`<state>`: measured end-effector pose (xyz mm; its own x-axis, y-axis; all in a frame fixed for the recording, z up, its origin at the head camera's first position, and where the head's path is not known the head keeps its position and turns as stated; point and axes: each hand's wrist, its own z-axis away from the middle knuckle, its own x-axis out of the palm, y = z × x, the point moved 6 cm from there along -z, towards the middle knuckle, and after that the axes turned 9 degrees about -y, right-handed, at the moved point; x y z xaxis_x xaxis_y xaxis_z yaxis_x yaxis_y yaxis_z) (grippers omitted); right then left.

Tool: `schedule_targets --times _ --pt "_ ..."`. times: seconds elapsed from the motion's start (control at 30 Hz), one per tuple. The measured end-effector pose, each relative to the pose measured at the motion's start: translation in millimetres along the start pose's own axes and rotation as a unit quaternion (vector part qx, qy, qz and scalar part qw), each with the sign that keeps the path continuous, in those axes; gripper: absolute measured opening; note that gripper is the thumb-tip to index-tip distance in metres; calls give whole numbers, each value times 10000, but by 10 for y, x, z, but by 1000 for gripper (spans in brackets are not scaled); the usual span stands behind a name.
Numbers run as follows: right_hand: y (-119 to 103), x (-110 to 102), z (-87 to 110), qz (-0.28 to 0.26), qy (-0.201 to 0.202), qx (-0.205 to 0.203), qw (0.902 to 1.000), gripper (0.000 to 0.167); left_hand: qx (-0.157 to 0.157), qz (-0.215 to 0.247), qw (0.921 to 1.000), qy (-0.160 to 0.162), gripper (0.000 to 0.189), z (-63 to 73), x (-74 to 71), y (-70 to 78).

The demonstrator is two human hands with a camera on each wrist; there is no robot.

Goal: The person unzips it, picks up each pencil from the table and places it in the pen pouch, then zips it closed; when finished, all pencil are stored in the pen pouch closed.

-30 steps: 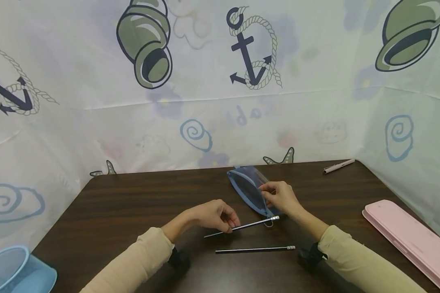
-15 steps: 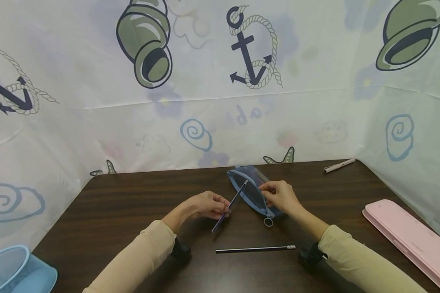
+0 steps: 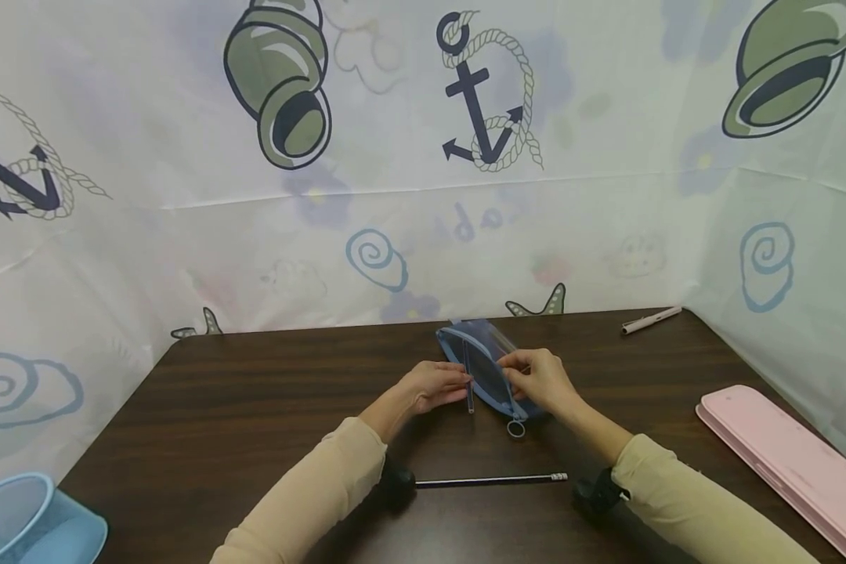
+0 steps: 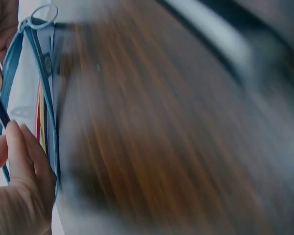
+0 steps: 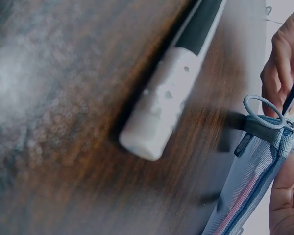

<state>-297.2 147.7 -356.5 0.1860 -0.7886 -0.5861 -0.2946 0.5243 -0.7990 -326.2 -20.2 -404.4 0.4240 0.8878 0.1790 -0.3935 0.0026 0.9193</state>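
My left hand [image 3: 433, 388] pinches a dark blue pencil [image 3: 470, 398], held nearly upright in the head view at the mouth of a blue zip pencil case [image 3: 492, 384]. My right hand [image 3: 541, 381] grips the case's near right edge, and its mouth gapes toward the left. A ring pull [image 3: 516, 428] hangs from the zip. Red and yellow pencils [image 4: 39, 115] show inside the case in the left wrist view. Closer to me lies a black pencil [image 3: 493, 481] with a white eraser end [image 5: 159, 103], large in the right wrist view.
A pink flat case [image 3: 782, 462] lies along the table's right side. Near the back right corner is a pale pen [image 3: 651, 320]. A light blue mesh holder [image 3: 35, 521] stands at the front left. Printed cloth [image 3: 606, 219] walls the table's back and sides.
The left hand has moved right and up to the case, turning the pencil from a low slant to nearly upright. The right hand and case stay in place.
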Motion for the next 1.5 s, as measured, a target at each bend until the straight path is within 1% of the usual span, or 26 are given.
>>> schedule_targets --times 0.2,0.43,0.63,0.73,0.8,1.0,1.13,1.2,1.23,1.3,1.33,1.4,1.43,1.5 --pt "-1 0 -5 -1 -4 -37 10000 16 245 193 9993 223 49 -90 141 19" --pt "-15 3 -7 -39 21 -80 10000 15 548 432 9946 769 53 -138 245 6" --pt "-7 5 -7 -111 28 -27 9999 14 768 443 9901 1088 54 -202 305 -38" --pt "-5 -4 -9 -122 48 -4 9999 15 824 485 9891 1118 55 -215 331 -38" --pt "-3 -6 -12 -130 38 13 9999 15 842 514 9896 1044 55 -213 353 -30" --pt "-8 -8 -8 -138 -8 11 9999 15 832 484 9934 620 52 -166 408 -27" --pt "-18 -17 -4 -124 7 -34 9999 16 811 355 9956 316 49 -74 422 -24" --pt "-25 -20 1 -137 2 -43 9999 16 714 191 9972 64 44 0 424 -27" --pt "-26 -21 3 -129 3 -43 9999 16 630 63 9979 -121 42 45 426 -33" --pt "-25 -20 9 -130 6 -29 9999 16 429 -248 9969 -611 37 148 437 -55" --pt "-28 -19 15 -122 0 -29 9999 16 300 -424 9947 -884 35 206 441 -73" --pt "-29 -21 20 -106 12 -38 9999 16 92 -853 9864 -1401 33 324 453 -111" --pt "-29 -22 21 -110 28 -42 9999 16 25 -1089 9804 -1639 32 382 457 -130" --pt "-25 -23 20 -125 40 -46 9999 16 -56 -1532 9677 -2000 30 484 461 -170"
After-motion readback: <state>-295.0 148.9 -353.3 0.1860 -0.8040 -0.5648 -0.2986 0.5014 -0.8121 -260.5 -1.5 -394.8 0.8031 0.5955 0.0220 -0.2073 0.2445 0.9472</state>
